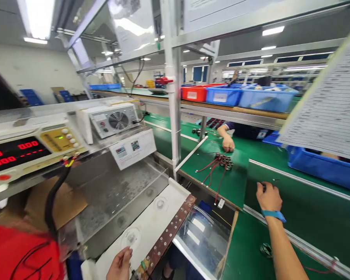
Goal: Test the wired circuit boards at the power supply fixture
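My left hand (120, 265), cropped by the bottom edge, presses its fingertips together near the brown strip (169, 229). My right hand (269, 198) curls over the green belt (315, 210), roomy rightward; I can't tell its grip. A round part (265, 250) lies this side of the rail (255, 216).

Left grip (120, 264) low, right grip (268, 197) outstretched

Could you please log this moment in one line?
left hand: near brown strip, grip unclear; right hand: over green surface, grip unclear; wired parts: clustered on green board; co-worker's hand: beyond them
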### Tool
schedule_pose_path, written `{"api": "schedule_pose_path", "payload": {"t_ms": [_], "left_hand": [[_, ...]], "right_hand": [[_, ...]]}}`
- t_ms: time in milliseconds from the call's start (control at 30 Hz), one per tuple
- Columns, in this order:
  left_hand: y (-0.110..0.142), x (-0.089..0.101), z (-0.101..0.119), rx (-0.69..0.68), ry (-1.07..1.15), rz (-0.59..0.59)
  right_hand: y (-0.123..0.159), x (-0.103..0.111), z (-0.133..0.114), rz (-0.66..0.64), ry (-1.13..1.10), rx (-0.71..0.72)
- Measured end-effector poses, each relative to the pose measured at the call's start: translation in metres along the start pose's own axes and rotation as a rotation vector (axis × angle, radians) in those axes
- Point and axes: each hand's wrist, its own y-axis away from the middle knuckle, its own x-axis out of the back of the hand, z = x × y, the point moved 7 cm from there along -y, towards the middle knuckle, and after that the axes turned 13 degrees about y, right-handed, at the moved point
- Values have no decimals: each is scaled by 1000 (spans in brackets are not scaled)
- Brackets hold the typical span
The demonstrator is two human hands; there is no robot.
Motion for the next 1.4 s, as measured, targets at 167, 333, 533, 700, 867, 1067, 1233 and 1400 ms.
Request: {"api": "schedule_pose_path", "payload": {"t_ms": [167,333,533,700,867,1067,1233,1400], "left_hand": [[78,-38,96,-609,-191,31],[152,-70,166,-1250,-628,-82],[99,-6,119,-465,-1021,-163],[92,64,66,-70,-751,-132],[124,56,4,205,18,-364],[158,13,-63,479,374,-512],[173,-14,-58,488,428,-638],[162,-15,4,356,423,-580]], "right_hand": [[108,79,-137,-48,-518,778],[290,114,-249,-668,-802,1541],[401,43,-332,-963,-787,1672],[455,-37,-376,-1017,-577,1705],[490,-64,-385,-1047,-608,1777],[498,-75,-379,-1042,-675,1795],[501,-82,-374,-1036,-676,1785],[503,-90,-375,-978,-532,1782]]}}
